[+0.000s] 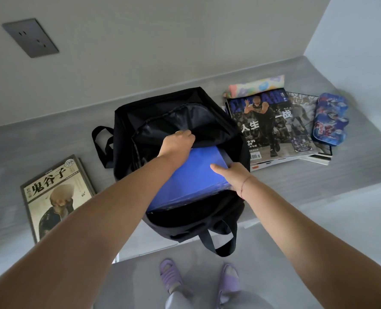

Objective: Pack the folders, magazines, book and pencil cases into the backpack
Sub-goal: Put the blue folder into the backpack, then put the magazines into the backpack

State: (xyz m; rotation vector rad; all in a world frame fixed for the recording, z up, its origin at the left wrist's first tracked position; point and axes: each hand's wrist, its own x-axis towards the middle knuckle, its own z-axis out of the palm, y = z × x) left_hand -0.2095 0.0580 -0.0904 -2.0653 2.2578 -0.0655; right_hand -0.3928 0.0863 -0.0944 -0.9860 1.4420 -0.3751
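A black backpack [162, 108] lies open on the grey counter, its mouth toward me. A blue folder [191, 177] sits partly inside the opening. My left hand [178, 143] grips the upper flap of the backpack and holds it up. My right hand [234, 175] holds the folder's right edge, thumb on top. A book [55, 195] with a beige cover lies left of the backpack. To the right lies a stack of magazines [272, 128], with a pastel pencil case [256, 85] behind it and a blue pencil case [329, 119] on its right side.
The grey counter [29, 141] runs along a grey wall and meets a side wall at the right. A dark wall socket [31, 37] is at the upper left. The counter's front edge is just below the backpack; my feet in purple slippers [171, 275] stand on the floor.
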